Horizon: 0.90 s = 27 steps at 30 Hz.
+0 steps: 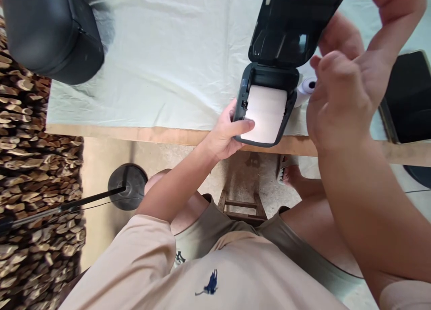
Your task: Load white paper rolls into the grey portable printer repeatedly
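A small black thermal printer [238, 117] is tilted up at the table's front edge with its dark lid [283, 32] swung back. In its bay lies a white paper roll [267, 108]. My left hand [226, 133] grips the printer's lower left side, its thumb resting on the paper. Beside the lid's right edge is my right hand [353, 76], palm turned up and fingers bent but apart. Some of its fingertips are close to the lid; whether they touch it I cannot tell. Another white roll [305, 86] with a dark core lies behind the printer, partly hidden.
A white cloth [161, 54] covers the table, whose wooden edge [134, 133] runs across the view. A black case [54, 36] stands at the left, and a dark tablet-like device [411, 94] lies at the right. Below are a stand's round base [127, 186] and a wooden stool [242, 205].
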Tool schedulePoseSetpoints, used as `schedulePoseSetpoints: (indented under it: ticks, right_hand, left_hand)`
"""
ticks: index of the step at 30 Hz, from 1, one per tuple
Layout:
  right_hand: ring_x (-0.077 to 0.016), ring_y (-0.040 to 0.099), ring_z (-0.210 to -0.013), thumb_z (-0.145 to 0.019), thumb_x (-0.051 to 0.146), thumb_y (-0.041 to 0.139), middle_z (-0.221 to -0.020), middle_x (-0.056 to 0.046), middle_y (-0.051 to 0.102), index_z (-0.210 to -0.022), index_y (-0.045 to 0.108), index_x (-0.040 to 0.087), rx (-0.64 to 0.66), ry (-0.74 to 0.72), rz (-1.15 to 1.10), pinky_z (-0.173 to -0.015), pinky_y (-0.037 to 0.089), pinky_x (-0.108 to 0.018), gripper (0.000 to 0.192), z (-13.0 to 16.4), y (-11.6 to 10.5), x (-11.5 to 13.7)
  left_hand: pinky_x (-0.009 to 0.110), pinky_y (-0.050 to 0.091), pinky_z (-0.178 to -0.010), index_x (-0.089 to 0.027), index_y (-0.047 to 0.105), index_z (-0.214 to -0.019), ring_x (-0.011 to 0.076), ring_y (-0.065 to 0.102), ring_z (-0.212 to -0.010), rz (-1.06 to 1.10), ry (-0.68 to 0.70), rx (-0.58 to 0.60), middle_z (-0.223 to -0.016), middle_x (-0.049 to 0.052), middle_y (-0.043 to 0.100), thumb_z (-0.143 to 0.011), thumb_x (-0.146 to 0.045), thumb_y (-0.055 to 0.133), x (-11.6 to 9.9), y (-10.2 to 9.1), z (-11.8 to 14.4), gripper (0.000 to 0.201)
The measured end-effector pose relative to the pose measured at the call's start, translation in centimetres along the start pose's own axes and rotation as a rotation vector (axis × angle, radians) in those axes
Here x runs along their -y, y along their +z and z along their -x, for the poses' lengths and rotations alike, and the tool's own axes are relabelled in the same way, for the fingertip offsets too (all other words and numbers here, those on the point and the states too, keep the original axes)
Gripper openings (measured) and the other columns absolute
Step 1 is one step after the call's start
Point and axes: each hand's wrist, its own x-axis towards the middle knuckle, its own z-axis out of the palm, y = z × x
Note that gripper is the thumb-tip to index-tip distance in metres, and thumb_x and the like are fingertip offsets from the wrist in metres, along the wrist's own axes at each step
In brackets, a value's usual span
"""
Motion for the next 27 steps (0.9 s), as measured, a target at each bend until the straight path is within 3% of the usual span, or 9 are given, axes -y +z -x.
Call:
schedulePoseSetpoints:
  ticks: [3,6,8,11,14,19,23,27]
  right_hand:
    - [-0.0167,0.063,-0.111,-0.088,0.038,0.036,-0.121,0.0,0.052,-0.112,0.045,0.033,-0.122,0.044,-0.146,-0.109,0.051,-0.039,0.026,-0.4,-0.1,0.8]
    - [-0.015,0.065,-0.098,-0.091,0.039,0.037,-0.109,0.0,0.054,-0.096,0.052,0.03,-0.163,0.074,-0.177,-0.107,0.052,-0.042,0.019,-0.3,-0.3,1.0]
    - [-0.0184,0.064,-0.105,-0.089,0.033,0.037,-0.102,-0.002,0.058,-0.097,0.052,0.031,-0.148,0.082,-0.179,-0.105,0.053,-0.046,0.017,-0.1,-0.2,0.9]
    - [-0.0181,0.057,-0.121,-0.088,0.033,0.042,-0.118,0.0,0.058,-0.103,0.052,0.033,-0.079,0.034,-0.127,-0.112,0.05,-0.043,0.018,0.5,0.6,0.4]
    - [-0.0169,0.054,-0.123,-0.086,0.047,0.054,-0.13,-0.001,0.051,-0.117,0.045,0.033,0.066,-0.009,-0.137,-0.106,0.053,-0.037,0.035,1.2,1.9,0.0]
    - [-0.0162,0.064,-0.104,-0.076,0.059,0.068,-0.125,-0.003,0.056,-0.135,0.017,0.036,0.206,0.129,-0.397,-0.084,0.058,-0.033,0.081,2.0,4.0,-1.0]
    - [-0.017,0.066,-0.1,-0.072,0.061,0.071,-0.112,0.0,0.062,-0.135,0.017,0.038,0.177,0.231,-0.485,-0.082,0.059,-0.034,0.086,2.3,4.2,-2.6]
    - [-0.0184,0.063,-0.112,-0.074,0.065,0.066,-0.125,0.0,0.059,-0.137,0.017,0.04,0.214,0.193,-0.457,-0.089,0.058,-0.038,0.083,2.4,4.0,-4.0]
  left_hand:
    - [0.029,0.06,-0.071,-0.02,0.057,-0.113,0.0161,0.069,-0.088,0.012,0.002,-0.019,-0.1,0.002,0.069,-0.07,-0.023,0.079,0.1,-0.1,-0.1,0.048]
    - [0.025,0.058,-0.067,-0.021,0.058,-0.107,0.0132,0.067,-0.08,0.026,0.008,-0.04,-0.092,0.0,0.068,-0.067,-0.026,0.082,0.2,-0.2,-0.1,0.047]
    - [0.024,0.058,-0.068,-0.023,0.06,-0.107,0.0133,0.067,-0.08,0.034,0.009,-0.051,-0.091,-0.001,0.069,-0.066,-0.026,0.083,0.1,-0.2,-0.1,0.047]
    - [0.026,0.059,-0.068,-0.021,0.065,-0.105,0.0174,0.069,-0.085,0.057,0.018,-0.035,-0.097,0.002,0.071,-0.069,-0.04,0.08,0.0,-0.1,0.1,0.043]
    - [0.031,0.06,-0.076,-0.02,0.069,-0.104,0.0241,0.07,-0.099,0.093,0.098,-0.058,-0.104,0.006,0.071,-0.079,-0.06,0.065,0.0,0.2,0.5,0.048]
    - [0.039,0.058,-0.092,-0.019,0.069,-0.101,0.0321,0.063,-0.125,0.089,0.13,-0.168,-0.101,0.007,0.072,-0.087,-0.063,0.052,0.1,0.8,0.7,0.049]
    - [0.042,0.059,-0.094,-0.019,0.068,-0.099,0.0348,0.059,-0.13,0.041,0.114,-0.173,-0.101,0.008,0.072,-0.087,-0.059,0.055,0.1,1.1,0.5,0.044]
    - [0.042,0.059,-0.093,-0.017,0.067,-0.096,0.0361,0.059,-0.13,0.055,0.114,-0.208,-0.099,0.008,0.072,-0.091,-0.053,0.051,0.2,1.1,0.3,0.04]
